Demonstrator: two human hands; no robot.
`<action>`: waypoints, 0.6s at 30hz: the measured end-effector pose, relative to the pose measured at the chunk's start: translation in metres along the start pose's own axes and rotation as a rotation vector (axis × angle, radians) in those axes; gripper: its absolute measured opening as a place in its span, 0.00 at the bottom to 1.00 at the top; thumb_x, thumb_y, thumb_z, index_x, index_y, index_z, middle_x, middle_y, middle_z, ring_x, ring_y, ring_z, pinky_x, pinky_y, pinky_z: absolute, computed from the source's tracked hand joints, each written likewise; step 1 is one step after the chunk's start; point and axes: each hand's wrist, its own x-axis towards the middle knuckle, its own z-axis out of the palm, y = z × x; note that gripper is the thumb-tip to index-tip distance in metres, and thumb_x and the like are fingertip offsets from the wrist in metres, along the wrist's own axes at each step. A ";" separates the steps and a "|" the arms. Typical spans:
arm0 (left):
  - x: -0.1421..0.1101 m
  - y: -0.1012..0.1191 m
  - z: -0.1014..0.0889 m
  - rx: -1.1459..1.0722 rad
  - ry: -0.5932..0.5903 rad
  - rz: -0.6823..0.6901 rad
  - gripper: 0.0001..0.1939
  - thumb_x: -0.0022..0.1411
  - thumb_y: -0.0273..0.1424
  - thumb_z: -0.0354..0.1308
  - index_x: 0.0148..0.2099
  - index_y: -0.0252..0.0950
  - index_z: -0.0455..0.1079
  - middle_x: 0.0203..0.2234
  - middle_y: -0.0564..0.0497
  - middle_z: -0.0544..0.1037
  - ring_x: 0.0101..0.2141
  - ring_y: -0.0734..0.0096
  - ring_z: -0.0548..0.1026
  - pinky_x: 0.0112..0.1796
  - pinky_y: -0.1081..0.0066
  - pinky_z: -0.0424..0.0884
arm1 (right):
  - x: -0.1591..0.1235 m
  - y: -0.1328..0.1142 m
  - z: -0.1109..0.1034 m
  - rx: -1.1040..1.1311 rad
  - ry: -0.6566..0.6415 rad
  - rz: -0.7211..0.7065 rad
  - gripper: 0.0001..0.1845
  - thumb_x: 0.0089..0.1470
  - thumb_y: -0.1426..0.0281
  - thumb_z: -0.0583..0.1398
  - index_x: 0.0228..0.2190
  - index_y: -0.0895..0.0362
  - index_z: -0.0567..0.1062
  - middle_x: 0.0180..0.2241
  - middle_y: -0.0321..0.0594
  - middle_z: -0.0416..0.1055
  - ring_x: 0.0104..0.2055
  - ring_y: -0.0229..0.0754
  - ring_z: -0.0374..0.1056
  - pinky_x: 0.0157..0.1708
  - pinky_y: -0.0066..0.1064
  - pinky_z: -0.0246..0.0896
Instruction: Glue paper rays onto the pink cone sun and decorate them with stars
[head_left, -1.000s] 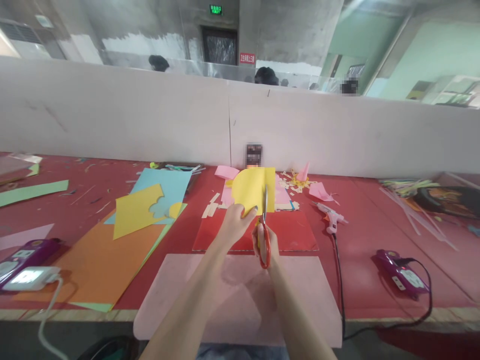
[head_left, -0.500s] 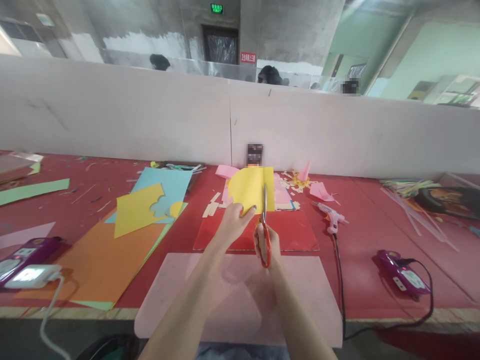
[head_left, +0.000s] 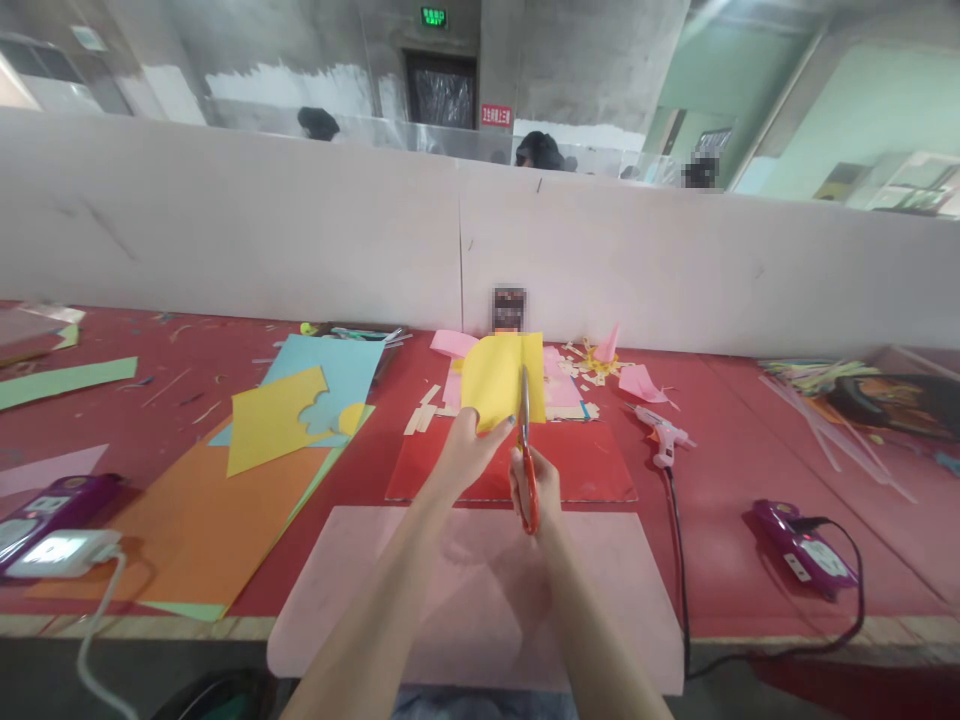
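Near the middle of the view, my left hand (head_left: 471, 447) pinches the lower edge of a yellow sheet of paper (head_left: 491, 375), its thumb pointing right. My right hand (head_left: 540, 483) is wrapped round the red handles of a pair of scissors (head_left: 526, 415). The blades point away from me and lie along a cut line near the sheet's right side, leaving a yellow strip on their right. Beneath the hands are a red board (head_left: 592, 460) and a pink mat (head_left: 360, 580).
At left lie an orange sheet (head_left: 217, 520), a blue sheet (head_left: 341, 365) and a cut yellow piece (head_left: 270, 420). A pink glue gun (head_left: 664, 435) with a black cord lies at right, near a purple power strip (head_left: 806, 550). A white partition (head_left: 300, 230) stands behind.
The yellow sheet has shifted and turned slightly, its right strip now a little further left. The scissors have moved slightly left, and their handles look closer together.
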 end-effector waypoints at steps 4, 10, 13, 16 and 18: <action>-0.001 0.001 -0.002 -0.277 -0.038 -0.057 0.21 0.49 0.48 0.58 0.25 0.38 0.54 0.21 0.57 0.59 0.24 0.74 0.62 0.25 0.72 0.60 | 0.001 0.002 -0.001 -0.031 0.014 -0.015 0.24 0.44 0.48 0.56 0.19 0.54 0.58 0.14 0.27 0.52 0.14 0.29 0.46 0.11 0.23 0.40; 0.006 0.006 0.002 -0.509 0.086 -0.065 0.17 0.54 0.46 0.53 0.26 0.38 0.59 0.18 0.55 0.61 0.21 0.76 0.63 0.22 0.74 0.60 | 0.001 0.004 -0.002 -0.034 0.009 -0.025 0.21 0.44 0.49 0.57 0.21 0.55 0.62 0.15 0.27 0.54 0.15 0.29 0.46 0.12 0.23 0.41; 0.008 0.008 0.001 -0.333 0.164 -0.096 0.23 0.53 0.45 0.54 0.19 0.38 0.48 0.14 0.58 0.51 0.17 0.80 0.53 0.18 0.74 0.51 | 0.001 0.005 -0.002 -0.029 0.008 -0.030 0.21 0.44 0.50 0.57 0.22 0.55 0.62 0.15 0.27 0.54 0.15 0.29 0.47 0.13 0.23 0.42; 0.008 0.009 -0.002 -0.126 0.150 -0.012 0.27 0.55 0.45 0.52 0.17 0.38 0.42 0.13 0.58 0.46 0.16 0.81 0.46 0.18 0.73 0.45 | 0.003 0.006 -0.002 -0.038 -0.018 -0.022 0.22 0.45 0.49 0.57 0.22 0.55 0.63 0.14 0.27 0.53 0.15 0.30 0.47 0.14 0.23 0.43; 0.007 0.009 -0.004 -0.057 0.155 0.052 0.27 0.56 0.45 0.51 0.17 0.38 0.40 0.13 0.58 0.45 0.17 0.80 0.46 0.18 0.72 0.45 | 0.004 0.005 -0.003 -0.042 -0.051 -0.009 0.22 0.45 0.48 0.56 0.23 0.55 0.64 0.14 0.26 0.52 0.15 0.30 0.47 0.14 0.23 0.43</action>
